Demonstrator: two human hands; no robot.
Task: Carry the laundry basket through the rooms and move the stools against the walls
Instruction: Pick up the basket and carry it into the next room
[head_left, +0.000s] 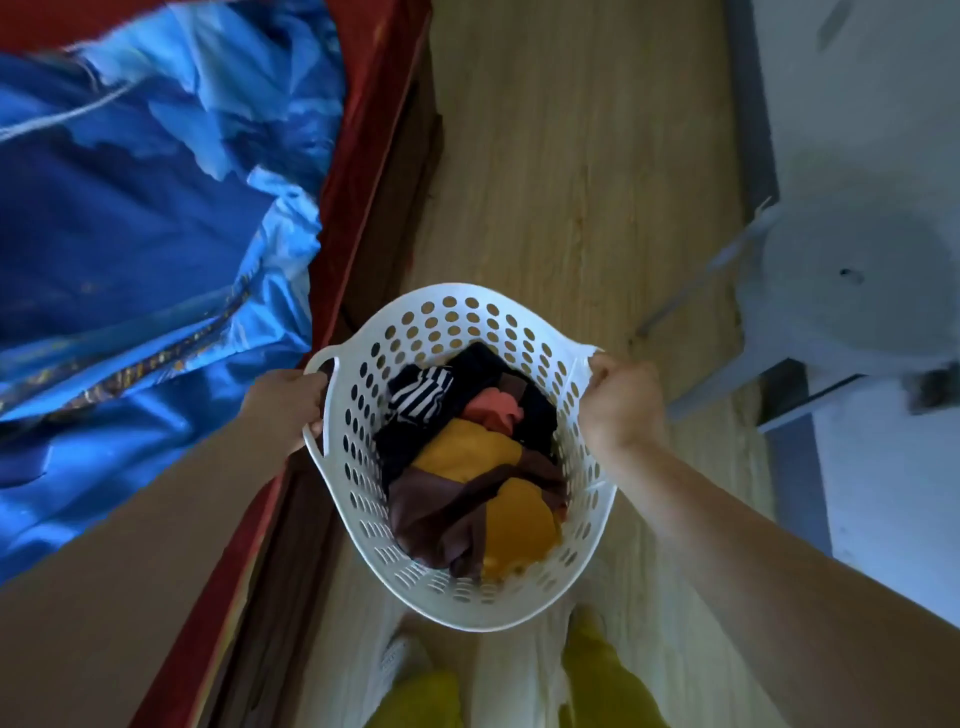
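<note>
A white perforated laundry basket (447, 317) hangs in front of me above the wooden floor. It holds crumpled clothes (467, 457) in yellow, brown, pink, navy and stripes. My left hand (285, 400) grips the basket's left handle. My right hand (621, 402) is closed on the right handle. A white plastic stool (852, 291) stands to the right, close to the white wall.
A bed with a red frame (363, 130) and rumpled blue bedding (145, 234) fills the left side. A strip of wooden floor (571, 156) runs ahead between bed and wall (893, 493). My feet and yellow-green trousers (597, 680) show below the basket.
</note>
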